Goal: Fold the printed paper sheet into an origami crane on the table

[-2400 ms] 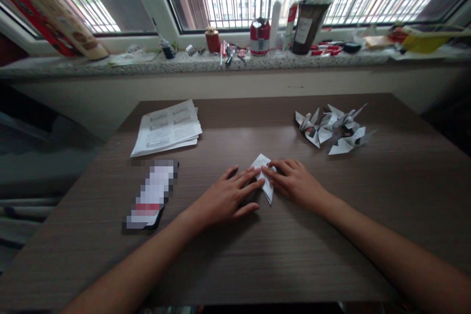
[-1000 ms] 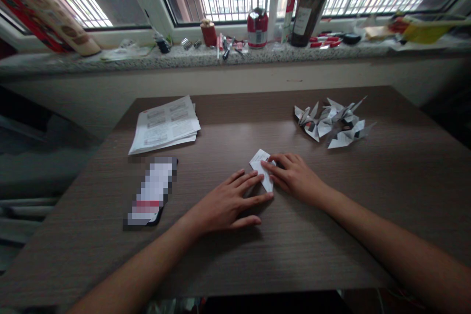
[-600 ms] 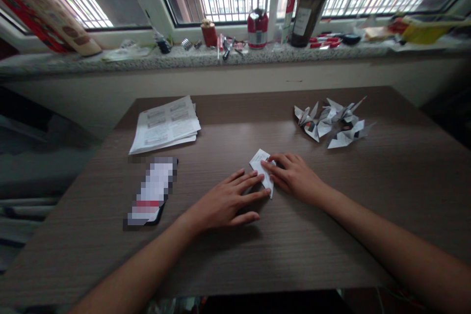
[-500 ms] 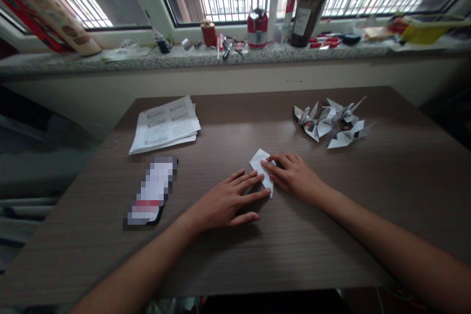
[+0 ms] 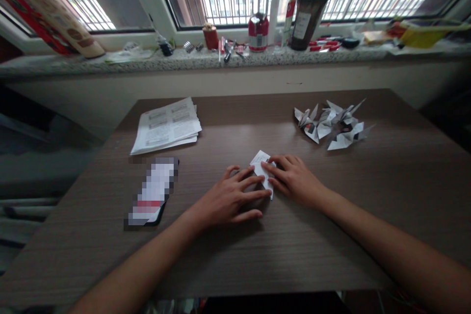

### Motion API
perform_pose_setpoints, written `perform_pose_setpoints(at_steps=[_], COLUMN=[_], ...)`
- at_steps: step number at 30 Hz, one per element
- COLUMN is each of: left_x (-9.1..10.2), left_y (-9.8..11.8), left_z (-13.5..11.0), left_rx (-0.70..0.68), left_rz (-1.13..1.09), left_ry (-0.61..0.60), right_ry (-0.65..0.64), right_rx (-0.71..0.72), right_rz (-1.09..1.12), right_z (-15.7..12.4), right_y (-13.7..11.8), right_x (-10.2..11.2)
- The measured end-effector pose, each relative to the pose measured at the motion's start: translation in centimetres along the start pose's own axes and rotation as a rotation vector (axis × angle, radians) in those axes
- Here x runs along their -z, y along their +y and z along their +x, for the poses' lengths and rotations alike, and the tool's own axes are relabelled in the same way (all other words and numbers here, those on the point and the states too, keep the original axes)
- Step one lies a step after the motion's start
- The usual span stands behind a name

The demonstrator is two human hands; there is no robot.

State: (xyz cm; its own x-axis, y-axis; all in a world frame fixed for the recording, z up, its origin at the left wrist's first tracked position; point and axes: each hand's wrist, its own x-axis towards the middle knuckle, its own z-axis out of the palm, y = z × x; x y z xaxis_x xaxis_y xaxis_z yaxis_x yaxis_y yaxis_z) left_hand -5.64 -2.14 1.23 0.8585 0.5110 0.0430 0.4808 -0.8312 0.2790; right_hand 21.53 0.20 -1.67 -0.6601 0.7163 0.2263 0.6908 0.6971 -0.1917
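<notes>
A small folded piece of white paper [image 5: 260,159], kite-like with its narrow tip towards me, lies flat on the brown table [image 5: 235,265]. My left hand [image 5: 231,198] is open, its fingers spread, and fingertips rest on the paper's left edge and near its lower tip. From the other side my right hand [image 5: 294,179] touches the paper, fingers stretched out and index fingertip on its upper middle. Part of the paper is hidden under the fingers of both hands.
Several folded paper cranes [image 5: 331,122] sit at the back right. A stack of printed sheets [image 5: 167,127] lies at the back left, with a phone [image 5: 152,191] nearer me. Along the windowsill [image 5: 198,61] stand a can [image 5: 258,34], a drink cup [image 5: 307,22] and scissors [image 5: 324,45].
My left index finger has bent and lifted a little, while the other left fingers stay spread at the paper. The right hand and the paper have hardly moved.
</notes>
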Motion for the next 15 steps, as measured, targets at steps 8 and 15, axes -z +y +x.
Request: perform_pose_setpoints(at_steps=[8,15], left_x=[0.09,-0.06], left_y=[-0.49,-0.41], left_z=[0.12,-0.1], left_rx=[0.033,0.023], left_rz=[-0.003,-0.004], left_ry=[-0.023,-0.032], right_ry=[-0.016,-0.002], right_rx=[-0.004,-0.01], right_rz=[-0.004,0.011], right_z=[-0.08,-0.16], right_y=[0.04,0.15], right_x=[-0.31,-0.31])
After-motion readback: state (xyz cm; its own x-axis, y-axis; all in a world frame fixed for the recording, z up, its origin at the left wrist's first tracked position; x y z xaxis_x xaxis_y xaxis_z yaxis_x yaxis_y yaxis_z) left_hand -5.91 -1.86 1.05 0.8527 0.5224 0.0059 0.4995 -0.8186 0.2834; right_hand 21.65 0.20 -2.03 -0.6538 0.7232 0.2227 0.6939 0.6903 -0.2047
